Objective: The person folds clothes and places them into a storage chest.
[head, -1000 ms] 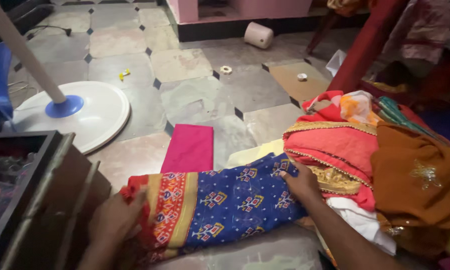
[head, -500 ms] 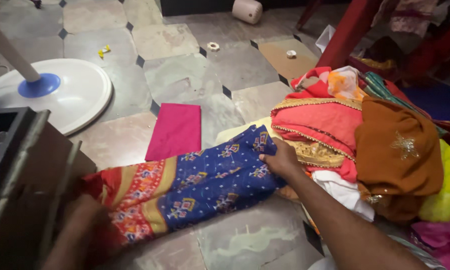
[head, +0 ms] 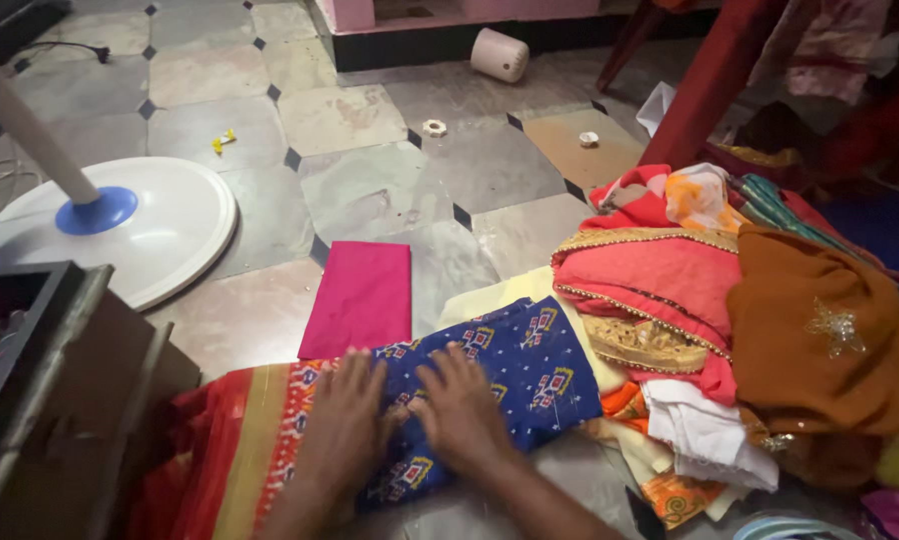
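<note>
**Both palms flat on the blue printed cloth**

My left hand (head: 345, 430) and my right hand (head: 462, 405) lie side by side on the blue cloth (head: 510, 370), fingers spread and pressed down, thumbs nearly meeting. Neither hand pinches or grips anything; the palms simply bear on the fabric, which I judge keeps the fold flat against the floor (head: 370, 180) so it does not spring open.

The cloth lies on the tiled floor right in front of me, near the bottom edge of the view. Its long axis runs from lower left to upper right: the red and gold border end (head: 240, 450) points toward the dark wooden box (head: 60, 400) on my left, and the blue end points up toward the pile of clothes (head: 730, 320) on my right, where it touches the pile's edge and overlaps a pale yellow piece (head: 490, 295).

Just beyond my fingers a folded pink cloth (head: 360, 298) lies flat on the tiles, its near end touching the blue cloth. Further left the white round base of a fan (head: 170, 225) stands well apart, with its blue collar (head: 97, 210) and pole. A white roll (head: 500, 54) lies against the far wall.
</note>
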